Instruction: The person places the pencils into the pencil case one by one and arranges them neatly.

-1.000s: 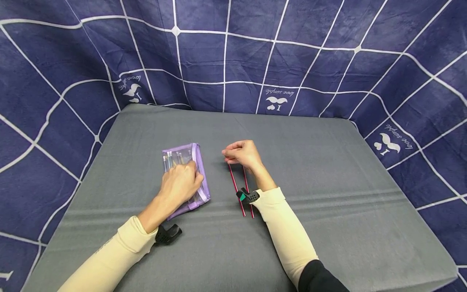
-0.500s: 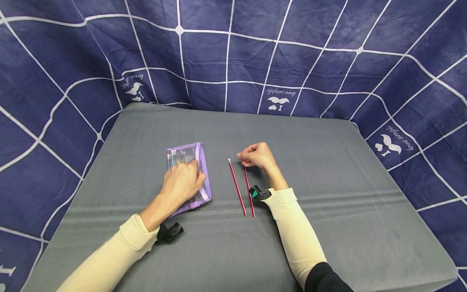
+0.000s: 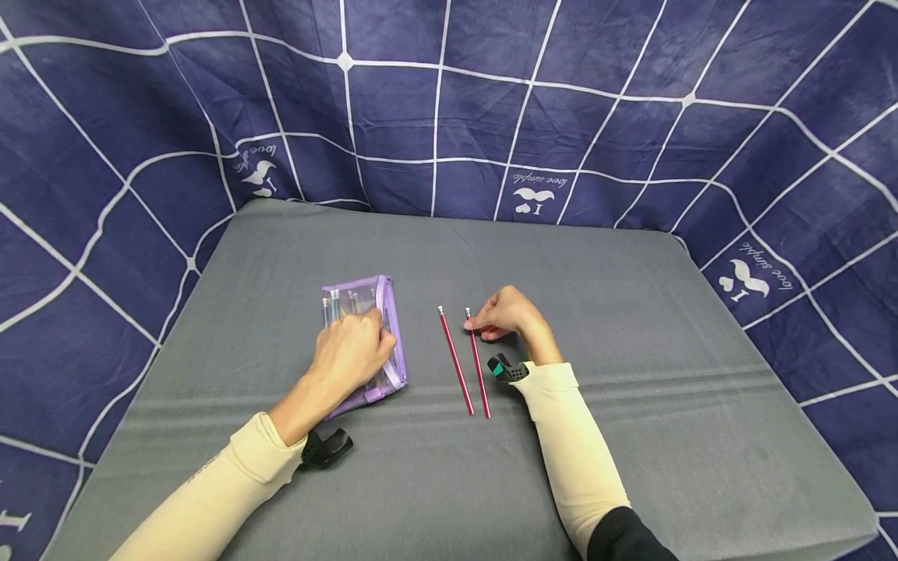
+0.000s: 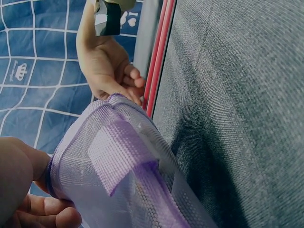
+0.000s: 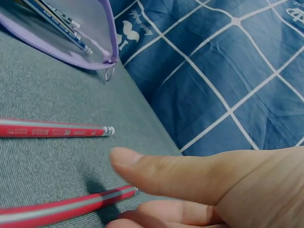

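In the head view my left hand (image 3: 351, 347) holds a clear pencil case (image 3: 393, 331) with purple mesh trim. The left wrist view shows the thumb and curled fingers (image 4: 45, 213) at the edge of the mesh. Several pencils (image 5: 59, 23) with eraser ends lie inside the case. To its right, two red pencils lie side by side: a left one (image 3: 456, 358) and a right one (image 3: 479, 374). My right hand (image 3: 508, 312) is at the right pencil's eraser end, its thumb extended. In the right wrist view, a gap shows between thumb (image 5: 161, 171) and pencil.
Grey cloth covers the table (image 3: 631, 327), with low wrinkles across it. A blue curtain with white grid lines (image 3: 477, 101) hangs behind and at both sides. Each wrist bears a black camera mount, such as the one on the left (image 3: 326, 448).
My right hand has moved right, from the left red pencil's top end to the right pencil's, and slightly towards me. The red pencils and my left hand on the case stay nearly still.
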Tool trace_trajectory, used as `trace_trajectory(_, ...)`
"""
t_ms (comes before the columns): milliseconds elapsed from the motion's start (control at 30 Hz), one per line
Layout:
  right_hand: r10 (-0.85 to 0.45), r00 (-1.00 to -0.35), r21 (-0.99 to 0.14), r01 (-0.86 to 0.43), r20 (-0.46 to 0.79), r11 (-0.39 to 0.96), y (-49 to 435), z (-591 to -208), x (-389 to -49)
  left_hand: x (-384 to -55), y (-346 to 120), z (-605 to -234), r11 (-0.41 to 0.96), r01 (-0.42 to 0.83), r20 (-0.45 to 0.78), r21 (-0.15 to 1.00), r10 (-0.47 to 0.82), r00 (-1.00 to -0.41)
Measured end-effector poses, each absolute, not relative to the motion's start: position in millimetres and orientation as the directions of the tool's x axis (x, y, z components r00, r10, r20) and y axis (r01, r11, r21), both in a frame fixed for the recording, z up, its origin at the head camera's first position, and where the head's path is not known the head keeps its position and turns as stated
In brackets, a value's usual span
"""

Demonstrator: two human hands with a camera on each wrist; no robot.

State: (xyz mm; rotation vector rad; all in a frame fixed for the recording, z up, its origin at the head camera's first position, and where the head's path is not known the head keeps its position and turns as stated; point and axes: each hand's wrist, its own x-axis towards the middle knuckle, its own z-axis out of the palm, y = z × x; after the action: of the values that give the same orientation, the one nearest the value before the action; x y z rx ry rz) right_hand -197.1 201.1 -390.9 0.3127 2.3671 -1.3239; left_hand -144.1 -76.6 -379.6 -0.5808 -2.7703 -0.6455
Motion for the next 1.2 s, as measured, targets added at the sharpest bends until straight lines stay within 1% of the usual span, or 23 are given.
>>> trace_trajectory(200,-0.045,-0.85,-0.695,0.397,-0.525,0.599,200.1,-390.8,-193.6,-142.4,-77.0,-379.4,0.823,0.432,0.322,0.369,0.323,-0.89)
trace_trajectory(367,-0.07,-0.838,-0.69,0.395,-0.542,0.606,199.2,-390.3,-191.3,-142.6,-76.7,-379.5,0.822,0.435,0.323,0.368,0.326,-0.888)
trace_trajectory(567,-0.089,-0.832,-0.708,0.404,-0.548,0.58,197.7,-392.6,-192.0,-141.9,-76.8,-380.0,0.818,0.439,0.328,0.371,0.327,-0.886)
trace_trajectory(1200,-0.059,-0.872,-0.761,0.39,-0.486,0.518,197.9,-392.8,-191.2,-139.9,-75.3,-379.0,0.817,0.435,0.318,0.379,0.327,-0.89)
